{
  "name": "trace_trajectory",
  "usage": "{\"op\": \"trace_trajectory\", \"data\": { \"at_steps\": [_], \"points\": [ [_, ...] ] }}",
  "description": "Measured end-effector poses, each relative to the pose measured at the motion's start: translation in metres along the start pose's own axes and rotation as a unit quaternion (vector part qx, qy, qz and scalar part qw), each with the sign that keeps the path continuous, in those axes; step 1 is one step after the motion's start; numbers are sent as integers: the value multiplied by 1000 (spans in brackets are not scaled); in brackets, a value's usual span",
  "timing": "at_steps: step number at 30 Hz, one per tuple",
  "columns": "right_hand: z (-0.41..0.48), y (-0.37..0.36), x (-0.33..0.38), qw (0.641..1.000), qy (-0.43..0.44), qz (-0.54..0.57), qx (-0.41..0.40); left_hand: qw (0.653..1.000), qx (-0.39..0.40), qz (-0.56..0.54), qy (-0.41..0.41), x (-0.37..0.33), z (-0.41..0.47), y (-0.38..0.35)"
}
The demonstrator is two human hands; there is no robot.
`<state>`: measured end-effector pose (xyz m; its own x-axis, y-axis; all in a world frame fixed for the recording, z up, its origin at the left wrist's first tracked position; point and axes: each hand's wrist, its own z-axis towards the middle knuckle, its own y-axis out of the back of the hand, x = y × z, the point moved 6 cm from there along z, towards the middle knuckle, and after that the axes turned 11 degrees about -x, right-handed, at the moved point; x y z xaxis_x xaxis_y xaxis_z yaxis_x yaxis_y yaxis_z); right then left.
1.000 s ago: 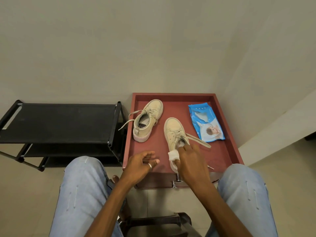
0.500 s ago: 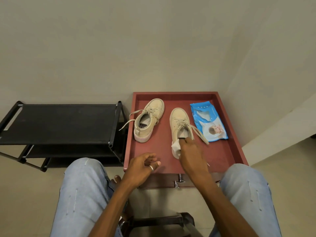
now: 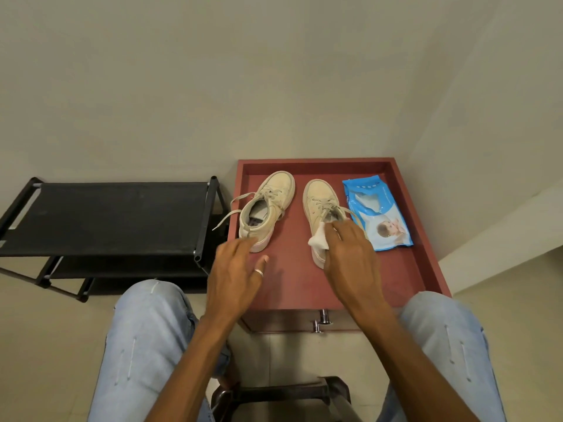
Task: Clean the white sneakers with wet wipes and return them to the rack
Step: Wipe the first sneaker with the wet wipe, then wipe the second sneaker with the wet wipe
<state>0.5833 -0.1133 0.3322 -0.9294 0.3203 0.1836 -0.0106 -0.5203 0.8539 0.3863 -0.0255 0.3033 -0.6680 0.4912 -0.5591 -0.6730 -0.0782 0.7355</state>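
Observation:
Two cream-white sneakers stand toes-away on a red tray [image 3: 405, 269]. My left hand [image 3: 236, 269] reaches with straight fingers to the heel of the left sneaker [image 3: 271, 202] and its fingertips just touch it. My right hand [image 3: 350, 254] lies over the heel and opening of the right sneaker [image 3: 320, 196], pinching a white wet wipe [image 3: 318, 239] against the shoe's inner side. The right sneaker's heel is hidden under that hand. Loose laces trail from both shoes.
A blue pack of wet wipes [image 3: 377, 217] lies on the tray to the right of the shoes. A black shoe rack [image 3: 106, 217] stands to the left of the tray against the wall. My knees in light jeans frame the tray's front edge.
My right hand has pushed the right sneaker farther away on the tray, still holding the wipe. My left hand has left the tray's front edge and stretched out to the left sneaker's heel.

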Motion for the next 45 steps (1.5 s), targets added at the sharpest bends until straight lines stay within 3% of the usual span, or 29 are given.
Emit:
{"op": "trace_trajectory", "data": {
  "at_steps": [2,5,10,16,23,29,32,35,38,45],
  "points": [
    [-1,3,9,999,16,24,-25,998,-18,43,-39,-3,20,0],
    [-5,1,15,998,20,56,-24,988,34,126,-82,-2,46,-16],
    [-10,0,14,995,10,95,-1,968,94,215,-85,6,62,-40],
    [-19,6,11,989,-39,139,12,986,106,124,-23,9,39,-30],
    [-25,12,17,983,-49,173,19,990,131,49,-29,8,-25,4],
    [-41,25,23,973,-71,217,35,980,126,-138,66,14,-30,48],
    [-47,31,21,947,-142,282,57,942,138,-257,164,21,-35,64],
    [-54,29,15,898,-252,345,105,896,147,-347,236,25,-36,72],
    [-62,32,13,828,-352,422,115,864,145,-409,255,21,-34,78],
    [-80,26,29,740,-420,484,206,831,151,-468,262,25,-25,76]
  ]
}}
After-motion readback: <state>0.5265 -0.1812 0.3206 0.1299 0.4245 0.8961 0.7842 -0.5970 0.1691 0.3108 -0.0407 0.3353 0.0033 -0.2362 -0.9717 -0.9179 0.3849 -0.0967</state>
